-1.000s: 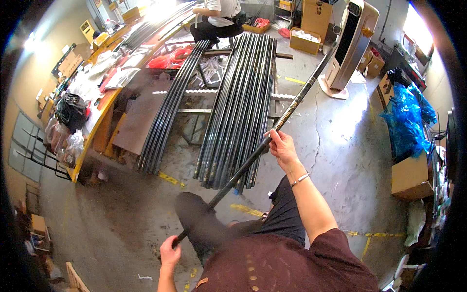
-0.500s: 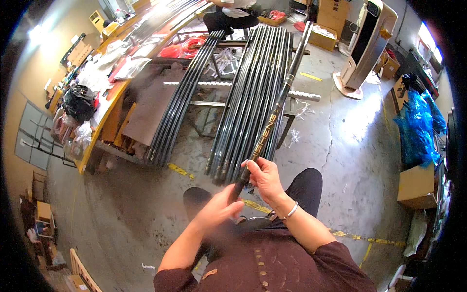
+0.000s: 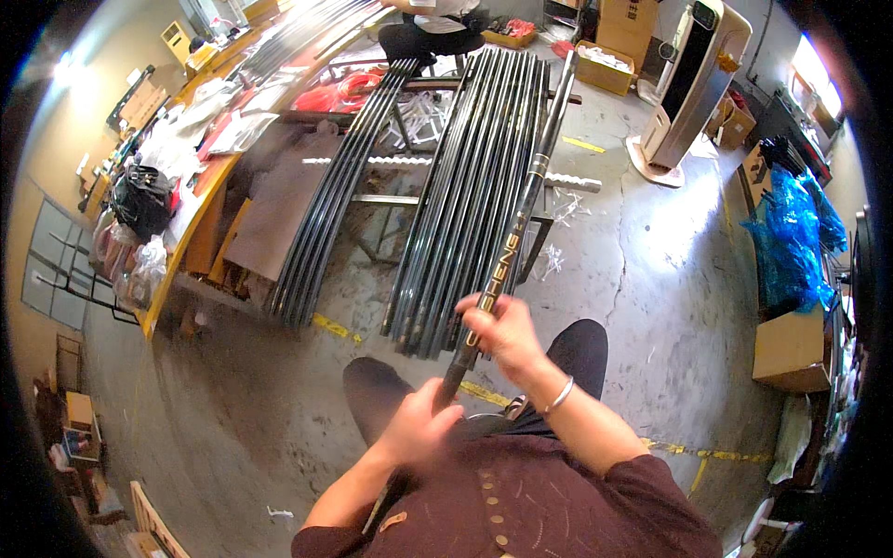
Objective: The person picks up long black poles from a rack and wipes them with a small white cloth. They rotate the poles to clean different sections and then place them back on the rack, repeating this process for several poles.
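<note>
A long black fishing rod (image 3: pixel 500 263) with gold lettering and pale rings slants away from me, its far part over the right side of a row of similar black rods (image 3: pixel 456 195). My left hand (image 3: pixel 420 426) is closed round its dark near end, slightly blurred. Higher up, my right hand (image 3: pixel 503 333), with a silver bangle at the wrist, has its thumb and fingers curled about the lettered part. The row of rods rests on a low metal rack (image 3: pixel 386 199), and a smaller group of rods (image 3: pixel 339 200) lies to its left.
A cluttered workbench (image 3: pixel 200 223) runs along the left. Beyond the rack sits another person (image 3: pixel 433 37) in dark trousers. A tall white heater-like unit (image 3: pixel 684 102) stands at the right, with blue plastic wrap (image 3: pixel 791 242) and a cardboard box (image 3: pixel 791 349) farther over.
My left hand has shifted lower with the rod's near end. My right hand sits a little higher along the rod, and more of the lettering shows below it. The whole view has shifted slightly.
</note>
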### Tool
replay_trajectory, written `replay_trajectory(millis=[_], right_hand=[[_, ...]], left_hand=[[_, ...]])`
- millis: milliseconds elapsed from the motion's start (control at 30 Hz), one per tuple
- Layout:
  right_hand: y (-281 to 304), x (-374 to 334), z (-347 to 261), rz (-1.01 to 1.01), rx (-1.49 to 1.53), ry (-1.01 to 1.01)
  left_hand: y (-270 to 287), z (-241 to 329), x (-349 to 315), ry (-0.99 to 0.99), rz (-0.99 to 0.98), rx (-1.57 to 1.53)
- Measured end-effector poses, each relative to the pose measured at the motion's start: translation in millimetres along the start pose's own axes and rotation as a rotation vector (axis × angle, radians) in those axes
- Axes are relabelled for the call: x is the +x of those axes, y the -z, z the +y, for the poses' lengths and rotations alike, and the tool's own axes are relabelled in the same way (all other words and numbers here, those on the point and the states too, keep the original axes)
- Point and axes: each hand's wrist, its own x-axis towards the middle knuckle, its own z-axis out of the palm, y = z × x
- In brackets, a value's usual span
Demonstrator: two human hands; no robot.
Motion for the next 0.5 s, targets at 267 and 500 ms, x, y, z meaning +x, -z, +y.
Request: replay_trajectory(millis=[267, 500], right_hand=[[16, 28, -41, -0.023, 0.217, 0.24], [-6, -3, 8, -0.138, 0.013, 0.111]], left_hand=[[3, 15, -16, 0.04, -0.048, -0.12], [1, 8, -13, 0.065, 0.014, -0.142]])
